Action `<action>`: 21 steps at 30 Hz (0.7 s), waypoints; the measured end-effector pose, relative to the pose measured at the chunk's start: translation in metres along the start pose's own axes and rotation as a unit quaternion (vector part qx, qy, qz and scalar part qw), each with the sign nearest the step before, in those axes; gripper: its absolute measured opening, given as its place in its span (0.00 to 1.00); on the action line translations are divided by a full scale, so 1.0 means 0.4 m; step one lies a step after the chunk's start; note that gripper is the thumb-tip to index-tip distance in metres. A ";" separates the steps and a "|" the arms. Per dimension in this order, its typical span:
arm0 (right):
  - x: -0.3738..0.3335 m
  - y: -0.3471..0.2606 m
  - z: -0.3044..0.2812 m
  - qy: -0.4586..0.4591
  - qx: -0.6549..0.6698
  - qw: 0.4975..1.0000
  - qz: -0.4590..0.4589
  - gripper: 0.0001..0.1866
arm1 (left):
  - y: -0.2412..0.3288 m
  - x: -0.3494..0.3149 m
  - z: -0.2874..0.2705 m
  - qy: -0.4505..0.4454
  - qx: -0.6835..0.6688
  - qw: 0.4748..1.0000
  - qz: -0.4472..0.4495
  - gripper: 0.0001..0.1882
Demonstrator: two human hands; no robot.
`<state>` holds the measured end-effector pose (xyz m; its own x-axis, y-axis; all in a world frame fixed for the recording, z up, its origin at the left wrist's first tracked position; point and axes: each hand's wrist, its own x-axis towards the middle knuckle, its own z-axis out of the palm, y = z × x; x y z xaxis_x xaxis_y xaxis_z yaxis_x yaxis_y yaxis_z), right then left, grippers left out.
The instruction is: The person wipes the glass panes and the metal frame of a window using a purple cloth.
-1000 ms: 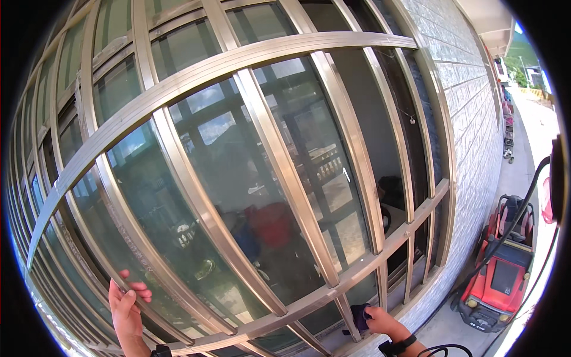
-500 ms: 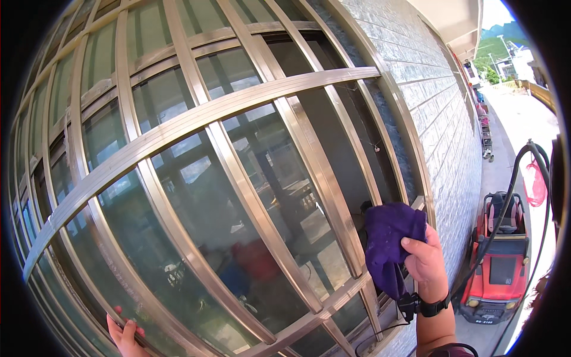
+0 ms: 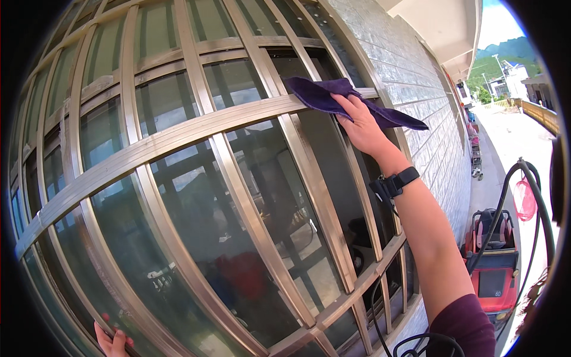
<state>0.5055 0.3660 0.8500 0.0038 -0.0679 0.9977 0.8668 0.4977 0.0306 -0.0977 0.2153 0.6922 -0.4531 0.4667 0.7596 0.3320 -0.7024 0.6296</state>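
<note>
A purple cloth (image 3: 321, 98) lies over the right end of the broad horizontal rail (image 3: 178, 124) of a metal window grille. My right hand (image 3: 360, 122) holds the cloth against that rail, fingers on top, and a loose end of it trails to the right. Low on the left, my left hand (image 3: 113, 344) is wrapped around a slim upright bar (image 3: 89, 303) of the grille. Its fingertips show behind the bar, and the rest of the hand is cut off by the picture's edge.
Behind the bars are glass panes (image 3: 196, 220) with reflections. A grey stone-faced wall (image 3: 434, 113) runs on to the right. Beside it stands a red toy car (image 3: 496, 285), with a black hose (image 3: 505, 196) looping in front. A black cable (image 3: 375, 303) hangs below my right wrist.
My right hand has carried the cloth up and to the left, from near the grille's lower right onto the horizontal rail. My left hand keeps its hold on the bar.
</note>
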 end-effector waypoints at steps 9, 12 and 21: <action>-0.341 0.050 -0.057 -0.162 0.208 0.907 0.329 0.18 | 0.051 -0.032 0.038 0.010 0.013 1.000 -0.005 0.12; -0.328 0.084 -0.076 -0.044 0.299 0.904 0.301 0.19 | 0.076 -0.044 0.070 0.023 0.026 0.999 -0.004 0.14; 0.042 0.057 -0.081 -0.077 0.040 0.957 0.276 0.28 | 0.068 -0.039 0.059 0.022 0.093 0.995 -0.019 0.18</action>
<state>0.5417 0.3482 0.8657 0.3727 0.3492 0.8598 0.7129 0.4853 -0.5061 -0.0620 0.2017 0.7015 -0.5034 0.4641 0.7288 0.4592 -0.5708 0.6807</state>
